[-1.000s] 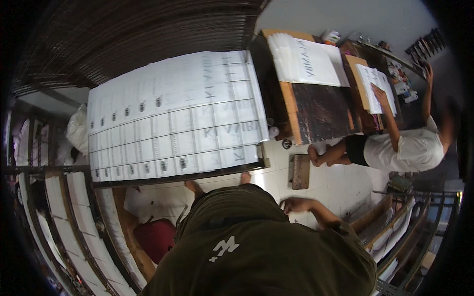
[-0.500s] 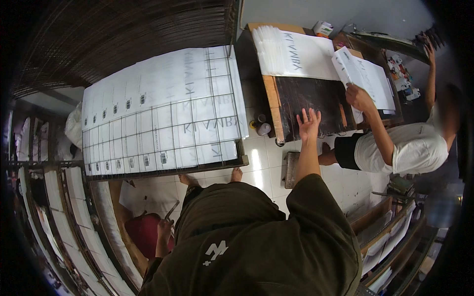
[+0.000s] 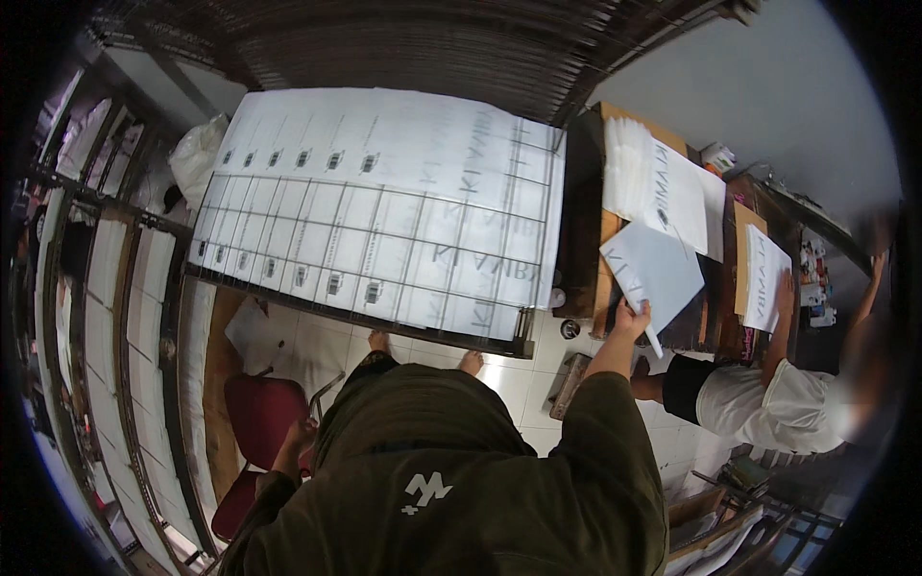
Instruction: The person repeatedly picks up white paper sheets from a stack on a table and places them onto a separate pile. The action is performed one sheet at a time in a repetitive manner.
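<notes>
- Rack [image 3: 375,319]: the landmark, a wire grid over rows of white printed sheets, in front of the person.
- Shelves [image 3: 91,317]: left of the rack, lined with white stacks.
- Tabletop [image 3: 684,332]: dark, right of the rack.
- Co-worker [image 3: 768,408]: in a white shirt, farther right of the rack, one hand [image 3: 787,288] at the edge of some white printed sheets.
- Chair [image 3: 264,413]: red, on the near side of the rack, toward its left end.
- Stack [image 3: 693,197]: white and printed, right of the rack.
- Sheet [image 3: 663,272]: white, printed, tilted, just right of the rack, above the tabletop.
- Hands: the right hand [image 3: 630,319], right of the rack's near corner, pinches the sheet's near edge; the left hand [image 3: 303,434], nearer the person than the rack, is beside the chair, and I cannot tell its grip.
</notes>
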